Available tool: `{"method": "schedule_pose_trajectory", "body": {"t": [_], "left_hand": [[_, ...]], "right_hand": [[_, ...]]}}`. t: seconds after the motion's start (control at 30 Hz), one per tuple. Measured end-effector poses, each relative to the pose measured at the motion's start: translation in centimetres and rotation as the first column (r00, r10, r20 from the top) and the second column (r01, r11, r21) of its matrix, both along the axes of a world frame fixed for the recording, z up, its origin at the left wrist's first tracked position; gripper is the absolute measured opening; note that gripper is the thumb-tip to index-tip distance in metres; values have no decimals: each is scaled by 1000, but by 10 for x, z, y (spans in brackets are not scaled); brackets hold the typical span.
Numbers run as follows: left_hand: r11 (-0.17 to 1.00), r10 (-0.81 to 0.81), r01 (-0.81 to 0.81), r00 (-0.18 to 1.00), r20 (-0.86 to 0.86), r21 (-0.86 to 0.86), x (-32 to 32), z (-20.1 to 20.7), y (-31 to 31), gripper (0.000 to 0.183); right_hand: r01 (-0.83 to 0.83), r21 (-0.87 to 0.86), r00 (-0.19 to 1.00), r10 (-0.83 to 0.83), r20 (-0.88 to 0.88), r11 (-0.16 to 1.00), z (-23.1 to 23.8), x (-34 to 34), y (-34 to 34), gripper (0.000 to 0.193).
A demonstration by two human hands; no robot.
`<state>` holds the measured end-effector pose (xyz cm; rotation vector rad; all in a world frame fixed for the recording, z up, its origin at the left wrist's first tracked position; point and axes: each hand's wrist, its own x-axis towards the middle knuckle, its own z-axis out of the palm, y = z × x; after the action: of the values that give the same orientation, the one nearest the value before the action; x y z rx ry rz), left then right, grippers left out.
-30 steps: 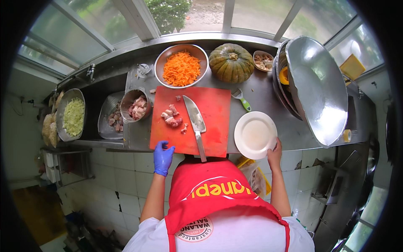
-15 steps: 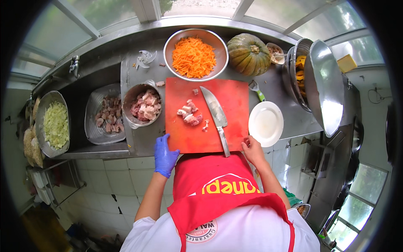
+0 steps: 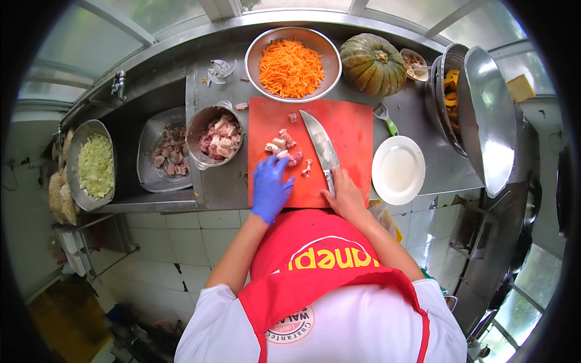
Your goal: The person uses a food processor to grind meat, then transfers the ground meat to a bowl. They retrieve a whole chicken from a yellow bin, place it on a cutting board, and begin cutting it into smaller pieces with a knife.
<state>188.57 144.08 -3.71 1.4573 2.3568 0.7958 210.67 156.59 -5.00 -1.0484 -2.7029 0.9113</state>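
Observation:
A red cutting board [image 3: 351,127] lies before me with a large kitchen knife [image 3: 321,142] across it, blade tip pointing away. My right hand [image 3: 348,193], bare, has its fingers closed around the knife's handle. My left hand [image 3: 270,186], in a blue glove, is over the board's near left part. Its fingers are stretched out, with the tips at a small pile of raw meat pieces [image 3: 281,142]. Smaller scraps of meat [image 3: 307,168] lie between the pile and the blade. Left of the board stands a metal pot [image 3: 192,130] filled with raw meat chunks [image 3: 219,138].
Behind the board are a bowl [image 3: 334,72] of shredded carrot and a pumpkin [image 3: 373,63]. To the right sit a white plate [image 3: 398,170], a peeler [image 3: 387,120] and a large metal lid [image 3: 490,121]. In the left sink is a meat tray [image 3: 145,154], beside a cabbage basin [image 3: 74,172].
My left hand has moved from the board's left edge onto it, up to the meat. My right hand has gone from the board's right corner to the knife handle and taken hold. The view has shifted.

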Motion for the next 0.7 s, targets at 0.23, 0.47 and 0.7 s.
{"method": "schedule_pose_trajectory", "body": {"t": [0.23, 0.47, 0.7], "left_hand": [[978, -180, 147, 952, -248, -148, -17, -33, 45, 29], [978, -151, 141, 987, -58, -153, -11, -8, 20, 29], [980, -174, 173, 985, -8, -103, 29, -18, 43, 56]], "right_hand": [[124, -99, 992, -126, -13, 987, 19, 35, 24, 48], [345, -883, 832, -538, 133, 317, 41, 96, 34, 23], [529, -662, 581, -795, -174, 531, 24, 158, 2, 12]]}}
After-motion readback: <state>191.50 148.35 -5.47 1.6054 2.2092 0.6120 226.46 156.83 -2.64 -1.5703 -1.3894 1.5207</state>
